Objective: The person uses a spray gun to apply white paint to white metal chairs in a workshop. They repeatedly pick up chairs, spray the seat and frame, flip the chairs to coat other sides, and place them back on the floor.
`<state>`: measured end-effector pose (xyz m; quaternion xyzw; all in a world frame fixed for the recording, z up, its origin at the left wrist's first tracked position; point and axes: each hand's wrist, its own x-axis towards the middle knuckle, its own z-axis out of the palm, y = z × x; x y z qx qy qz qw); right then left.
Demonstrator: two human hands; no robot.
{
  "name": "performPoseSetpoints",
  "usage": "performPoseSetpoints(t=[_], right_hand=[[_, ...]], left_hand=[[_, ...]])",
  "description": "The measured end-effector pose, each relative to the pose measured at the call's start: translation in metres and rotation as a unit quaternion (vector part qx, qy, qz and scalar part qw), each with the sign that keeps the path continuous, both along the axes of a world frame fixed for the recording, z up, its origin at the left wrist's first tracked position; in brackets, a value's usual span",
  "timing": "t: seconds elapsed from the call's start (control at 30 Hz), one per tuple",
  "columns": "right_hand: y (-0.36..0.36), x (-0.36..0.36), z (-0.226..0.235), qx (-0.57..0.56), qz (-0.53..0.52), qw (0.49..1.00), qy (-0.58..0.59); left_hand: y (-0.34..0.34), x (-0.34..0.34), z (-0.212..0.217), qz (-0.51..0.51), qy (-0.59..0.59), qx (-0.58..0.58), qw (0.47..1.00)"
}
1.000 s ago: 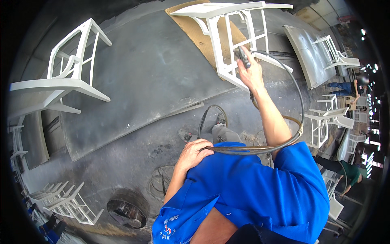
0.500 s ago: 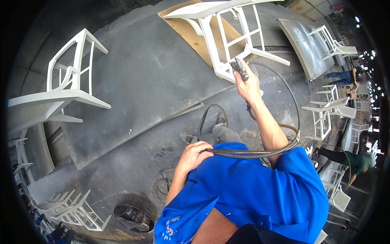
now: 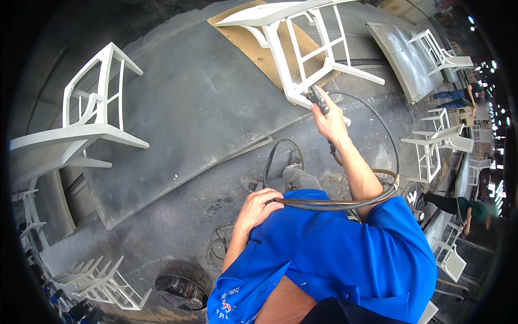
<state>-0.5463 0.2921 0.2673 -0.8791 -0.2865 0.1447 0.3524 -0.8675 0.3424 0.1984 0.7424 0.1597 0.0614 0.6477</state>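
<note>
In my right hand point(image 3: 330, 123) is a spray gun point(image 3: 318, 101), gripped with the fingers wrapped round it. The gun is close to the near corner of a white chair frame point(image 3: 277, 51), which lies on a brown board point(image 3: 259, 52); I cannot tell whether they touch. From the gun a dark hose point(image 3: 395, 143) curves right and back in loops. My left hand point(image 3: 253, 211) is closed on the gathered hose loops at my waist, in front of my blue shirt. The gun's trigger is mostly hidden by my fingers.
Another white chair point(image 3: 102, 102) stands on the left of the large grey panel point(image 3: 178, 108). Several chair frames point(image 3: 110, 283) are grouped at lower left, near a round dark drum point(image 3: 183, 281). Farther right are more white chairs point(image 3: 430, 146) and two people, one in green point(image 3: 477, 210).
My right hand and the spray gun have shifted slightly toward me. My left hand keeps its hold on the hose loops. The person in green at the right has moved an arm.
</note>
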Motion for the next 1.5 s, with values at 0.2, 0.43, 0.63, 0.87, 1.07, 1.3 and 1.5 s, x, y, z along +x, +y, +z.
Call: performPoseSetpoints(t=[0.2,0.43,0.63,0.87,1.07,1.3,1.5], right_hand=[[-0.028,-0.004,-0.021,-0.043,-0.045,0.996,0.063],[-0.023,0.003,-0.009,0.002,-0.041,0.997,-0.070],[0.005,0.001,0.027,0.204,0.032,0.967,-0.152],[-0.031,0.011,0.075,0.066,0.047,0.996,-0.035],[-0.128,0.043,0.084,-0.042,0.055,0.994,-0.084],[-0.154,0.111,0.125,-0.159,-0.130,0.976,0.073],[-0.119,0.256,0.149,0.095,-0.089,0.991,-0.015]], left_hand=[[0.011,0.002,0.001,-0.034,-0.001,0.016,0.999],[0.021,0.009,0.002,-0.067,-0.023,0.036,0.997],[0.029,0.012,0.009,-0.096,-0.048,0.057,0.993],[0.042,0.038,0.028,-0.162,-0.022,0.034,0.986],[0.048,0.132,0.076,-0.463,-0.159,-0.051,0.871],[-0.028,0.246,0.179,-0.583,-0.186,-0.004,0.791],[-0.012,0.355,0.156,-0.528,-0.155,-0.036,0.834]])
